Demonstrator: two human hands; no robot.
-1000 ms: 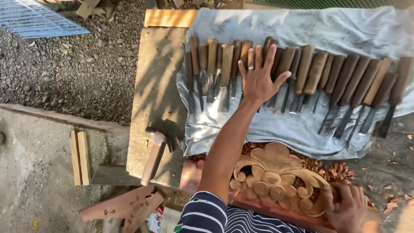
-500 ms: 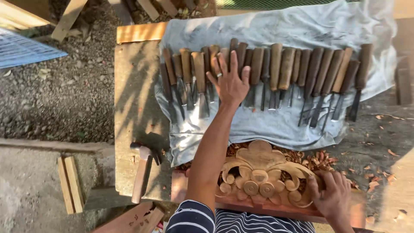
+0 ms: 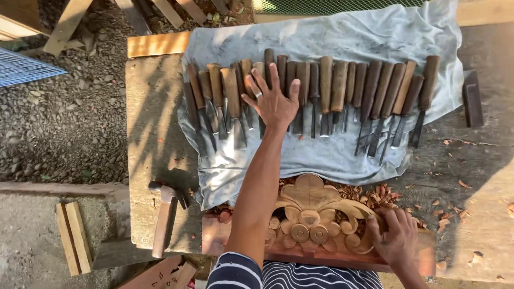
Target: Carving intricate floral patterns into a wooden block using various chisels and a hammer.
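A weathered wooden worktop [image 3: 155, 134] is seen from above, set outdoors in dappled sunlight, with loose gravel [image 3: 69, 123] beyond its left edge and timber offcuts [image 3: 72, 238] lying on a concrete patch below. A grey cloth [image 3: 332, 155] is spread across the far part of the worktop, and a long row of wooden-handled carving chisels [image 3: 342, 91] is laid out on it side by side, handles away from the person. The left hand [image 3: 273, 99] is stretched out over the middle of this row; its fingers [image 3: 258, 80] are spread wide and laid flat on the handles, nothing being gripped. A ring is worn on one of them. Chisels continue on either side of the fingers, the larger share to their right.

Nearer the person, a carved wooden ornament [image 3: 313, 219] with scrolls and round bosses is set on a reddish board at the front edge, just below the cloth. The right hand [image 3: 396, 238] is rested on the ornament's right end, its fingers curled over the carving; whether anything is held under them cannot be told. Wood shavings [image 3: 385, 192] are scattered just above that hand. A hammer [image 3: 163, 217] is laid well to the left of the ornament, and a dark block [image 3: 472, 99] lies at the far right of the chisel row.
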